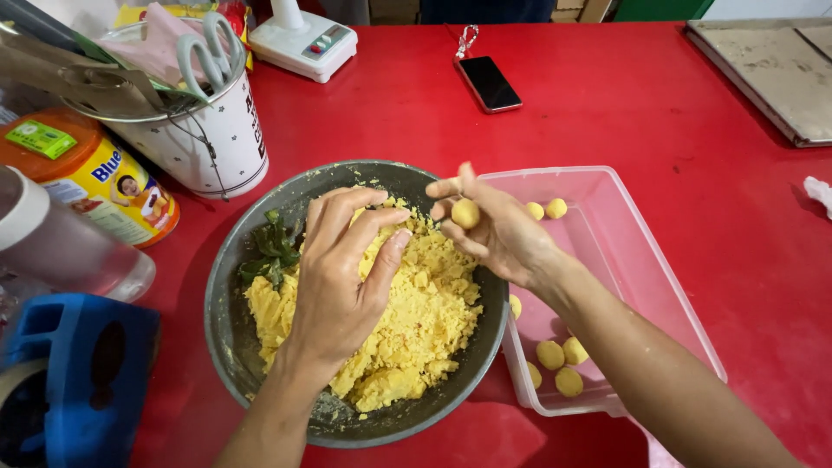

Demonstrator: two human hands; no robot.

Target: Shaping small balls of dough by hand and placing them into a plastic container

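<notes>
open red table right, white pail crowding left, bowl centre

Single head-worn view, looking steeply down, close over red table

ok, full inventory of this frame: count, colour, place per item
table: 1, red, under everything
bowl: 1, grey metal, centre
dough: 1 crumbly mass, yellow, in bowl
leaves: a few, dark green, bowl's left side
container: 1, clear plastic, right of bowl
dough balls: about eight, yellow, in container
phone: 1, black, top centre
scale: 1, white, top
utensil cup: 1, white, top left, holding scissors
tin: 1, yellow with orange lid, left
left hand: 1, in the dough
right hand: 1, holding a ball
</notes>
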